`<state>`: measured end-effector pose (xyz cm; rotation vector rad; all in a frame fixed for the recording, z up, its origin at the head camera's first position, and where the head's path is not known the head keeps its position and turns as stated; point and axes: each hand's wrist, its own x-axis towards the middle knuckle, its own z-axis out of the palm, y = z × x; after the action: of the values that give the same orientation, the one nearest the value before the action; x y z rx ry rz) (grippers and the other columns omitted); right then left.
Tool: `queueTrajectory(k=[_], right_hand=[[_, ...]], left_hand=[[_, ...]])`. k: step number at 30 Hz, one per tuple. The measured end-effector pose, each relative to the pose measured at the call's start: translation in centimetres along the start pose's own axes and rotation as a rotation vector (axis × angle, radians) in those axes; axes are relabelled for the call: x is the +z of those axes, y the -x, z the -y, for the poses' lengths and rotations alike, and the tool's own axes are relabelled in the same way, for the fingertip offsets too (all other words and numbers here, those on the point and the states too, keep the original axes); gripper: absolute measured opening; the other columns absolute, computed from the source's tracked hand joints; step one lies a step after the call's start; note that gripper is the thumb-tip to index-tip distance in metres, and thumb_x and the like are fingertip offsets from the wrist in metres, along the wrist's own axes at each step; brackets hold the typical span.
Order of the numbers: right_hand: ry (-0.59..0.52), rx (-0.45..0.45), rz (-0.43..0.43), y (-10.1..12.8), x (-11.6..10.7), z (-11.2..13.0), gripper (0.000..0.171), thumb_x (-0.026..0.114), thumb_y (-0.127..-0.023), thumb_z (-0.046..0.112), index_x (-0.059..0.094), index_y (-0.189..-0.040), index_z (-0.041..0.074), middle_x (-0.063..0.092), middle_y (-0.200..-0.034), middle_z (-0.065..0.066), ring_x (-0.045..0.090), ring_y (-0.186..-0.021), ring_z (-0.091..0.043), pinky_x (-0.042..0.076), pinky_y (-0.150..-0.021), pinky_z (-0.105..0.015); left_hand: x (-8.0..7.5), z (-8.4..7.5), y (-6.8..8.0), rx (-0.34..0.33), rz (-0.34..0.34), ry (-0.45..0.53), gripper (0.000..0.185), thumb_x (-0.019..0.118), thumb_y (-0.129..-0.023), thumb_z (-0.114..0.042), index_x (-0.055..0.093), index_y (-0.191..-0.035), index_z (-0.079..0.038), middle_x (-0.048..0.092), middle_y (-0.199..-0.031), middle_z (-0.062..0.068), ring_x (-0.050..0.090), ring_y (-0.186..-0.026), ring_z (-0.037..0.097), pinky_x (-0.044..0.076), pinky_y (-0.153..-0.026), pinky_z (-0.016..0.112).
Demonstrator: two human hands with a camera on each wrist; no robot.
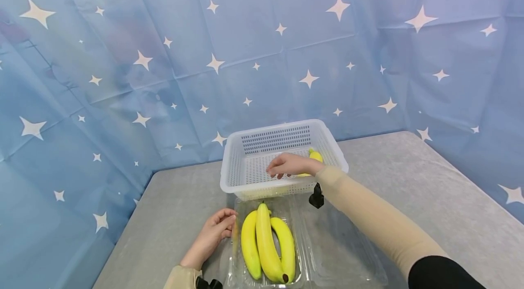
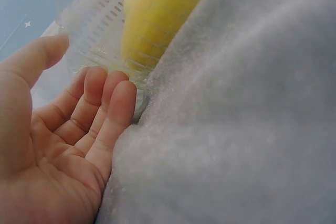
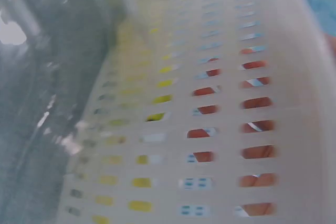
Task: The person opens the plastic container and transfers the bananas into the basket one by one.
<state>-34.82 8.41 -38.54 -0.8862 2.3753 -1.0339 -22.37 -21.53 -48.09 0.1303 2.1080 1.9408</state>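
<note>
the right hand [image 1: 288, 165] hangs with relaxed, downturned fingers inside the white slotted basket [image 1: 245, 175], a banana [image 1: 315, 156] at its 2 o'clock. best withdraw slowly while the left hand [image 1: 214, 230], fingers straight, steadies the clear clamshell [image 1: 327, 252] holding three bananas [image 1: 268, 248].

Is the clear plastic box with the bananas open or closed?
Open. The clear plastic box has its lid folded out flat on the table, and three bananas lie uncovered in it.

One yellow banana [image 1: 315, 156] lies in the white slotted plastic basket [image 1: 245, 179]; three yellow bananas [image 1: 268, 248] rest side by side in the clear plastic clamshell tray [image 1: 327, 252].
</note>
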Motion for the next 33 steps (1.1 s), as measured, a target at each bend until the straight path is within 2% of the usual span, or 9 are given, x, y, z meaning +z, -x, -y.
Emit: queueTrajectory(k=[3, 5, 8, 12, 16, 19, 23, 26, 33], right_hand=[[-0.005, -0.034, -0.032, 0.6, -0.2, 0.6, 0.035, 0.055, -0.100, 0.028, 0.061, -0.128, 0.009, 0.065, -0.116, -0.005, 0.063, -0.100, -0.024, 0.050, -0.086, -0.046], [0.000, -0.063, -0.067, 1.2, -0.2, 1.1, 0.035, 0.055, -0.100, 0.028, 0.061, -0.129, 0.010, 0.064, -0.119, -0.005, 0.062, -0.104, -0.023, 0.048, -0.090, -0.046], [0.023, -0.150, -0.139, 2.3, 0.1, 1.7, 0.034, 0.056, -0.100, 0.025, 0.061, -0.130, 0.011, 0.063, -0.121, -0.005, 0.060, -0.107, -0.022, 0.049, -0.091, -0.043], [0.105, -0.286, -0.230, 3.8, 1.5, 2.5, 0.034, 0.059, -0.098, 0.022, 0.060, -0.130, 0.012, 0.062, -0.124, -0.004, 0.059, -0.108, -0.021, 0.049, -0.090, -0.044], [0.228, -0.431, -0.260, 5.2, 3.2, 3.5, 0.034, 0.061, -0.097, 0.019, 0.059, -0.130, 0.011, 0.059, -0.129, -0.004, 0.055, -0.117, -0.021, 0.047, -0.094, -0.044], [0.320, -0.553, -0.254, 6.2, 4.7, 4.0, 0.035, 0.063, -0.095, 0.017, 0.059, -0.129, 0.009, 0.057, -0.131, -0.006, 0.053, -0.121, -0.020, 0.045, -0.097, -0.039], [0.480, -0.688, -0.230, 7.1, 6.6, 3.7, 0.037, 0.067, -0.092, 0.016, 0.059, -0.128, 0.009, 0.058, -0.128, -0.007, 0.054, -0.118, -0.019, 0.046, -0.096, -0.033], [0.581, -0.733, -0.181, 7.4, 7.8, 3.1, 0.040, 0.068, -0.091, 0.019, 0.058, -0.129, 0.013, 0.058, -0.128, -0.006, 0.055, -0.117, -0.016, 0.046, -0.094, -0.030], [0.655, -0.764, -0.061, 7.0, 9.4, 2.3, 0.050, 0.075, -0.086, 0.027, 0.057, -0.132, 0.019, 0.055, -0.133, -0.003, 0.053, -0.122, -0.013, 0.048, -0.090, -0.032]], left_hand=[[-0.1, 0.0, 0.0, -0.005, -0.004, 0.004, 0.036, 0.060, -0.097, -0.025, 0.054, -0.114, 0.005, 0.059, -0.084, 0.005, 0.057, -0.073, 0.016, 0.052, -0.065, 0.027], [-0.1, 0.0, 0.0, -0.005, -0.006, 0.007, 0.036, 0.061, -0.097, -0.025, 0.054, -0.114, 0.005, 0.059, -0.084, 0.005, 0.056, -0.073, 0.016, 0.052, -0.065, 0.027], [-0.2, 0.0, 0.0, -0.005, -0.009, 0.008, 0.037, 0.061, -0.097, -0.026, 0.054, -0.115, 0.006, 0.058, -0.083, 0.005, 0.056, -0.072, 0.016, 0.051, -0.064, 0.027], [-0.3, 0.0, 0.0, -0.008, -0.003, 0.009, 0.038, 0.061, -0.096, -0.026, 0.053, -0.116, 0.006, 0.058, -0.084, 0.005, 0.056, -0.073, 0.016, 0.051, -0.064, 0.027], [-0.4, 0.0, -0.1, -0.011, -0.001, 0.010, 0.037, 0.061, -0.097, -0.026, 0.054, -0.115, 0.005, 0.058, -0.084, 0.005, 0.056, -0.073, 0.015, 0.051, -0.064, 0.027], [-0.4, 0.0, -0.2, -0.006, -0.003, 0.005, 0.036, 0.060, -0.097, -0.026, 0.054, -0.115, 0.005, 0.058, -0.084, 0.005, 0.056, -0.074, 0.016, 0.051, -0.065, 0.027], [-0.3, 0.0, -0.3, 0.000, 0.004, 0.002, 0.038, 0.060, -0.097, -0.027, 0.054, -0.116, 0.005, 0.058, -0.085, 0.005, 0.056, -0.074, 0.016, 0.051, -0.066, 0.027], [-0.3, 0.1, -0.4, 0.000, 0.004, 0.006, 0.038, 0.060, -0.097, -0.028, 0.054, -0.116, 0.005, 0.058, -0.084, 0.005, 0.055, -0.073, 0.016, 0.051, -0.065, 0.027], [-0.3, 0.3, -0.3, -0.004, 0.001, 0.013, 0.035, 0.060, -0.097, -0.026, 0.054, -0.114, 0.004, 0.057, -0.084, 0.005, 0.055, -0.073, 0.015, 0.051, -0.064, 0.027]])
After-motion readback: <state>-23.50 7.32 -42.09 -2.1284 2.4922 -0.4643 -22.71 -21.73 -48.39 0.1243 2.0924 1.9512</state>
